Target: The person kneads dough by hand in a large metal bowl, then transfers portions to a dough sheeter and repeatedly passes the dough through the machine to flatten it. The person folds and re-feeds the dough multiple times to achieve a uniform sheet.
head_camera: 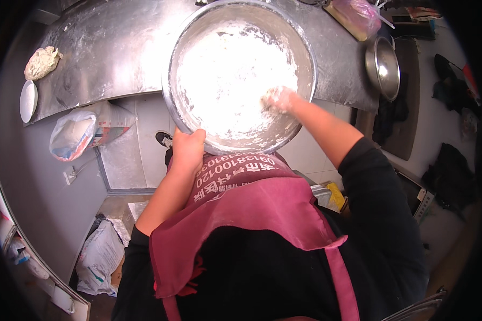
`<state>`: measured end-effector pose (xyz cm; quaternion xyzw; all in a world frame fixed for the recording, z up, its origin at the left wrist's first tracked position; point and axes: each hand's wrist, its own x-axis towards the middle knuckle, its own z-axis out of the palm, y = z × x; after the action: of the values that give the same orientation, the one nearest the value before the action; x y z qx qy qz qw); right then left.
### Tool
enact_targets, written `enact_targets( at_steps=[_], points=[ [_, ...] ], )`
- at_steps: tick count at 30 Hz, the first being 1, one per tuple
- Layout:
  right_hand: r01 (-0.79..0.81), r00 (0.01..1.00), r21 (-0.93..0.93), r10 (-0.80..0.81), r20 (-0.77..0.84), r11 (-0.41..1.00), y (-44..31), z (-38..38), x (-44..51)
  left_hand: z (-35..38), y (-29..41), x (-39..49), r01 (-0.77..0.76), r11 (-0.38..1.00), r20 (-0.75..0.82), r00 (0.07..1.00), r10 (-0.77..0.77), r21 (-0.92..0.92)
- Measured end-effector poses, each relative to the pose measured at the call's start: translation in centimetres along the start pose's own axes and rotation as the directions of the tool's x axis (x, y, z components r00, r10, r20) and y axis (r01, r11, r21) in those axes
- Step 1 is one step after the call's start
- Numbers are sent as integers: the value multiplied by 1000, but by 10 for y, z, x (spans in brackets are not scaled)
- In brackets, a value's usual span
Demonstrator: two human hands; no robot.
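Note:
A large metal mixing bowl (307, 52) overhangs the front edge of the steel worktable, close against my apron (249, 204). White flour (233, 76) coats its bottom and part of its wall; glare washes out the detail there. My left hand (188, 144) grips the bowl's near-left rim, thumb on top. Inside the bowl at the right, my right hand (279, 99) is down in the flour, caked with sticky dough. Its fingers are partly hidden, so whether they close on anything is unclear.
On the steel worktable (116, 56), a lump of dough (42, 63) lies far left near a white bowl (29, 101). Below stands an open flour sack (74, 134). A smaller metal bowl (382, 69) sits at the right end, near a pink plastic bag (359, 16).

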<state>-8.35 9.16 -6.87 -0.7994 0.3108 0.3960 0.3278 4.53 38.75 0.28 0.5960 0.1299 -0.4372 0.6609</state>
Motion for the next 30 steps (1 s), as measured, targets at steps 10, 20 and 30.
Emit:
enact_targets(
  at_steps=[10,20,30],
  points=[
    [-36,997,309,13,78,950,-50,52,-3,5,9,-9,81,982,-56,994,-91,-172],
    [51,965,998,-257,-41,30,-72,13,43,9,29,-8,176,971,72,984,-166,-163],
    [577,813,571,-343,-471,584,-55,-1,16,7,45,-23,103,989,-65,993,-96,106]
  ],
)
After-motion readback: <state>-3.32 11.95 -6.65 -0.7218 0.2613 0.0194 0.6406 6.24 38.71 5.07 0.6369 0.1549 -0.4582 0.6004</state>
